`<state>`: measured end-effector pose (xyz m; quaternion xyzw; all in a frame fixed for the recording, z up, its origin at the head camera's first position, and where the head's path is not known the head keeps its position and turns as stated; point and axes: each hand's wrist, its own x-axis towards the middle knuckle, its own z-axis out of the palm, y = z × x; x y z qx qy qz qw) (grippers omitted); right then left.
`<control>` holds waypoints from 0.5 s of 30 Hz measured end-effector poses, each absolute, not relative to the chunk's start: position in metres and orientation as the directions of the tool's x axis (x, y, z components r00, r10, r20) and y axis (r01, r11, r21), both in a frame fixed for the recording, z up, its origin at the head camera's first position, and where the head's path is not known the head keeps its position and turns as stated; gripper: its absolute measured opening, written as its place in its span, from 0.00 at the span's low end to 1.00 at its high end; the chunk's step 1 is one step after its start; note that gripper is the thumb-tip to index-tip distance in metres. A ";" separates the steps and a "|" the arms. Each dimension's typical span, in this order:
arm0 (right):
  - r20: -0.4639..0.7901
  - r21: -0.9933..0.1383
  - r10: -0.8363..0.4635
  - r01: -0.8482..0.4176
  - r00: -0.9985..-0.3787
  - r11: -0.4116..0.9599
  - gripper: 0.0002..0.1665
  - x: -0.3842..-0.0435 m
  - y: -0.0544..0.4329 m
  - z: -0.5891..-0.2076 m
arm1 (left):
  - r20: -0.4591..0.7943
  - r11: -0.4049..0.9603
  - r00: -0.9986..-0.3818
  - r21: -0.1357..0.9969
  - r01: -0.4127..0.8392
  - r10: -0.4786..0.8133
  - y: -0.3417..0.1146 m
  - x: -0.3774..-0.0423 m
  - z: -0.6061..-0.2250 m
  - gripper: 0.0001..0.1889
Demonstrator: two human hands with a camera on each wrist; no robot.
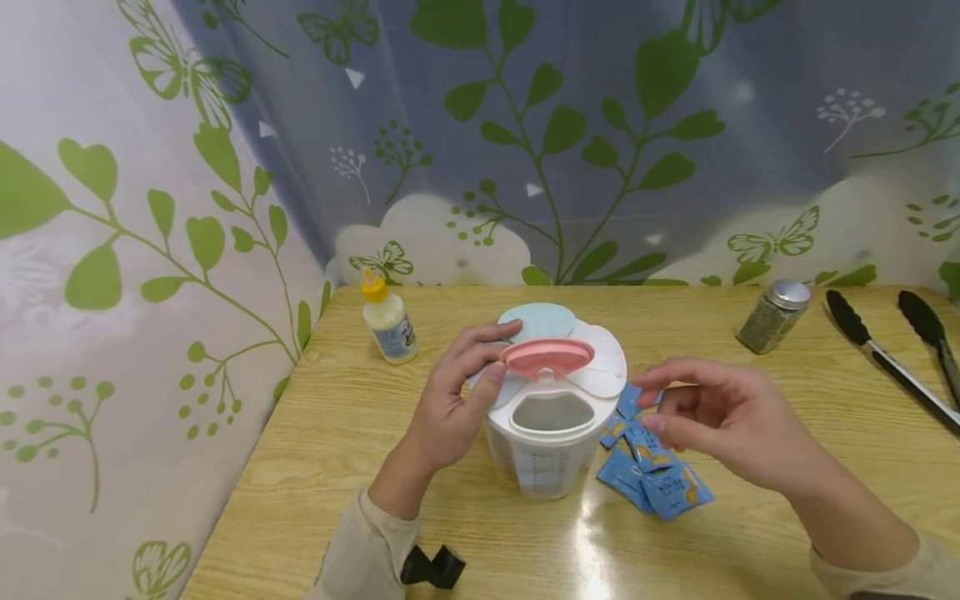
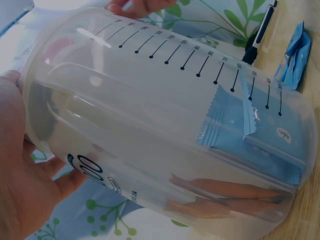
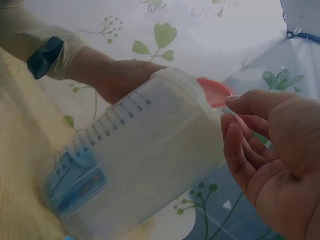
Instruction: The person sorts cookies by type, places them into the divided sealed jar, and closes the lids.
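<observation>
A clear plastic storage canister [image 1: 551, 471] with measuring marks stands on the table. On its white lid [image 1: 606, 354] are a light blue flap [image 1: 538, 321] and a pink flap [image 1: 551, 357], the pink one raised above an uncovered opening. My left hand [image 1: 453, 404] holds the lid at its left side, thumb near the pink flap. Blue packets [image 2: 275, 132] and orange-brown packets [image 2: 225, 191] lie in separate compartments at the canister's bottom. Just right of the lid, my right hand [image 1: 723, 417] hovers with loosely bent fingers and nothing visible in them. Several blue packets [image 1: 678, 490] lie below it.
A squeeze bottle [image 1: 392, 329] with a yellow cap stands at the back left of the wooden table [image 1: 300, 508]. Toward the back right are a tilted-looking glass jar [image 1: 776, 315] with a silver lid and black-tipped tongs [image 1: 888, 367]. Leaf-patterned cloth [image 1: 555, 192] hangs behind.
</observation>
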<state>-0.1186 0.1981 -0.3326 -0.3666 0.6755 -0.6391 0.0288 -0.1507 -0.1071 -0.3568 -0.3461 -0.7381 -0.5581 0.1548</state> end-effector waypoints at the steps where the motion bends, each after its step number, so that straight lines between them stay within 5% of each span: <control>1: 0.408 -0.893 -0.542 -0.444 -0.735 -0.070 0.27 -0.118 0.200 -0.335 | 0.614 0.139 -0.713 0.717 0.683 0.338 -0.107 -0.151 -0.357 0.14; 15: 0.298 -0.903 -0.613 -0.424 -0.732 0.068 0.24 -0.121 0.223 -0.370 | 0.619 0.134 -0.707 0.712 0.689 0.342 -0.108 -0.151 -0.357 0.16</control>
